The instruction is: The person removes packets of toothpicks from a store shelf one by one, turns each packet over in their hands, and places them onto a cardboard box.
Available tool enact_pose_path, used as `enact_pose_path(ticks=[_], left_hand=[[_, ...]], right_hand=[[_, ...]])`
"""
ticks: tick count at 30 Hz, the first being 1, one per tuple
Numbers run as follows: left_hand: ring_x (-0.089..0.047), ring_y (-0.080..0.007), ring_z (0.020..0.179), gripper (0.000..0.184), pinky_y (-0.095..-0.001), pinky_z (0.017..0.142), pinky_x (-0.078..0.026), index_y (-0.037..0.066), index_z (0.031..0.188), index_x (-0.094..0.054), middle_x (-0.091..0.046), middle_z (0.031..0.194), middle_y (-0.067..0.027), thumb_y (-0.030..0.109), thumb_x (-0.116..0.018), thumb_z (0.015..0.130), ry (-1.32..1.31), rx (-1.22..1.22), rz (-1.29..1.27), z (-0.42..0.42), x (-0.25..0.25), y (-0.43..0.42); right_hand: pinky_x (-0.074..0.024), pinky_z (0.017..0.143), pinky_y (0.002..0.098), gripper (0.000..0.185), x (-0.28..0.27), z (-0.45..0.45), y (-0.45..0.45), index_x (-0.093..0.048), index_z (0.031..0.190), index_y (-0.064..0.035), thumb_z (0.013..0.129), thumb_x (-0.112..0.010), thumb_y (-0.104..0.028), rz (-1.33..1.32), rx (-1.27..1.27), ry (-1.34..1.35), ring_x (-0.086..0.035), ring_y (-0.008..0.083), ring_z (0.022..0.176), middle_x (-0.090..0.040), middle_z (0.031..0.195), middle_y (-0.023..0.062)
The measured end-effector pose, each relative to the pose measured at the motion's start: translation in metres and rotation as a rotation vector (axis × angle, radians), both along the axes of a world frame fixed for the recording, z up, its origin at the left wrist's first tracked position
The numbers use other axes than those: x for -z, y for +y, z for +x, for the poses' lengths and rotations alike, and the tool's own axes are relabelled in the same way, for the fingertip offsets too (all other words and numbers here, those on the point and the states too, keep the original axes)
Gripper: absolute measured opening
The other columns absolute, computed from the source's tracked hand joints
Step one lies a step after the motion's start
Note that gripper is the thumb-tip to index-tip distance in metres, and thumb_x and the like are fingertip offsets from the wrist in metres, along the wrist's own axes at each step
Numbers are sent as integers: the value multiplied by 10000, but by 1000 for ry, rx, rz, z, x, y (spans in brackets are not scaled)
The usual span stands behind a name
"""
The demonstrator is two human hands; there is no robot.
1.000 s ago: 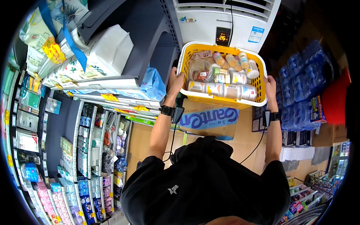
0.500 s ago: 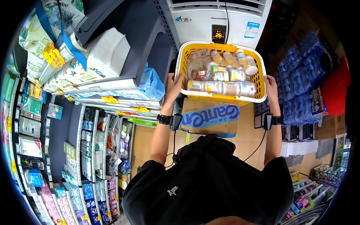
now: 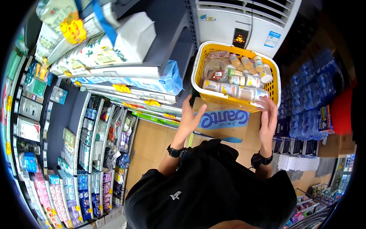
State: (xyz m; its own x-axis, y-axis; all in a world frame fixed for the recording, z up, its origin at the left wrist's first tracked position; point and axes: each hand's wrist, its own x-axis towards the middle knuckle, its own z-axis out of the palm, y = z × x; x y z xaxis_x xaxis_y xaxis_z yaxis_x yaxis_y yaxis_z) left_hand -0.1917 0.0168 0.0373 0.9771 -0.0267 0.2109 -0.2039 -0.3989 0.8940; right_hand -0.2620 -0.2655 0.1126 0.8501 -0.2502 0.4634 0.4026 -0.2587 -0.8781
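Observation:
A yellow shopping basket (image 3: 225, 101) with a white rim stands in front of the white air conditioner. Inside it lie several white canisters (image 3: 228, 89), small bottles with peach-coloured contents (image 3: 246, 63) and a clear plastic package (image 3: 214, 70). My left hand (image 3: 189, 117) is off the basket, below its left corner, open with thumb and fingers spread. Near the basket's front right corner, my right hand (image 3: 268, 118) has its fingers apart and extended; its fingertips overlap the rim and the end of a canister. Whether they touch is not clear.
A cardboard box (image 3: 225, 118) with blue lettering sits below the basket. Shelves with blue-wrapped packs (image 3: 171, 78) crowd the left. Shrink-wrapped bottle packs (image 3: 310, 95) are stacked at right, beside a red object (image 3: 342, 110). The air conditioner (image 3: 223, 28) stands behind.
Both hands have let go of the basket's sides and drawn back toward my body, fingers opening. The view has shifted, so the basket appears further right and tilted.

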Motion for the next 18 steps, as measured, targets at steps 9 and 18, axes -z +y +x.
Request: enact_pose_path(ticks=[9, 18], left_hand=[[-609, -223, 1184, 446, -363, 1044, -454, 16, 1400, -523, -659, 1276, -128, 135, -625, 982, 88, 224, -234, -86, -97, 67], [-635, -210, 1152, 335, -345, 1002, -477, -4, 1318, -596, -679, 1242, -125, 110, -566, 1005, -54, -392, -400, -186, -109, 162]], right_hand=[[-499, 864, 370, 496, -3, 11, 107, -408, 1372, 49, 996, -562, -237, 141, -692, 56, -629, 248, 1007, -584, 1243, 218], [-500, 820, 362, 539, -16, 4, 230, -420, 1368, 34, 980, -588, -302, 199, -1173, 129, -631, 236, 963, -591, 1234, 208]])
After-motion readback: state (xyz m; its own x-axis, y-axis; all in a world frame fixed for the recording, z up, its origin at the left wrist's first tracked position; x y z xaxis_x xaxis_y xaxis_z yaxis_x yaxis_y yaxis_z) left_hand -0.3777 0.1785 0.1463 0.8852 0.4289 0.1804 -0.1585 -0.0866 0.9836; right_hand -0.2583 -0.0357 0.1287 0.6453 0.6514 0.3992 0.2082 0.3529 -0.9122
